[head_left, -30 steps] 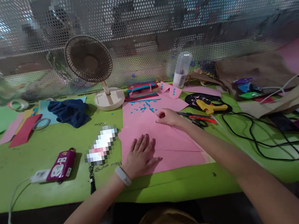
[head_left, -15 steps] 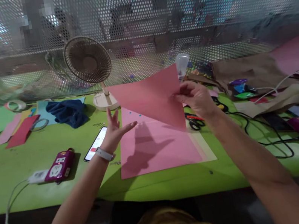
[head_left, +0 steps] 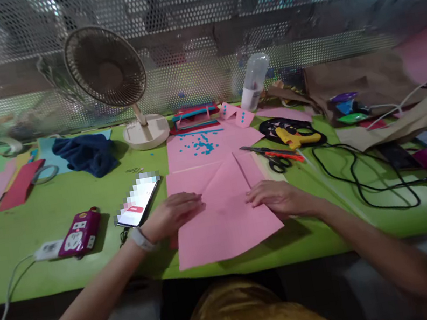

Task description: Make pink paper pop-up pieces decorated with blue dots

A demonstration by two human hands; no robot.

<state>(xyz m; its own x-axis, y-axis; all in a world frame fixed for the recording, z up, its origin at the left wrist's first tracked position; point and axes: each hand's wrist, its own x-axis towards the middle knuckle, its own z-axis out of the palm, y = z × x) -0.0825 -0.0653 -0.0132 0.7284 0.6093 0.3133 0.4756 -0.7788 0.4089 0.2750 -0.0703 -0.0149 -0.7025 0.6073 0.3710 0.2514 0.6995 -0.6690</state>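
Note:
A folded pink paper sheet (head_left: 225, 218) lies on the green table (head_left: 43, 221) right in front of me. My left hand (head_left: 173, 214) rests flat on its left edge, fingers stretched toward the middle. My right hand (head_left: 275, 197) presses flat on its right side, fingers pointing left. Neither hand grips anything. Another pink sheet (head_left: 207, 147) behind it carries several small blue scraps.
A phone (head_left: 138, 200) lies left of the paper, with a purple power strip (head_left: 79, 240) further left. Scissors (head_left: 274, 156), a yellow glue gun (head_left: 296, 139) and black cables (head_left: 364, 178) lie to the right. A desk fan (head_left: 109, 76), a blue cloth (head_left: 84, 154) and a bottle (head_left: 253, 81) stand behind.
Half a second ago my right hand held the pink sheet up in the air. The sheet is now back down on the table, nearer me, with both hands flat on it.

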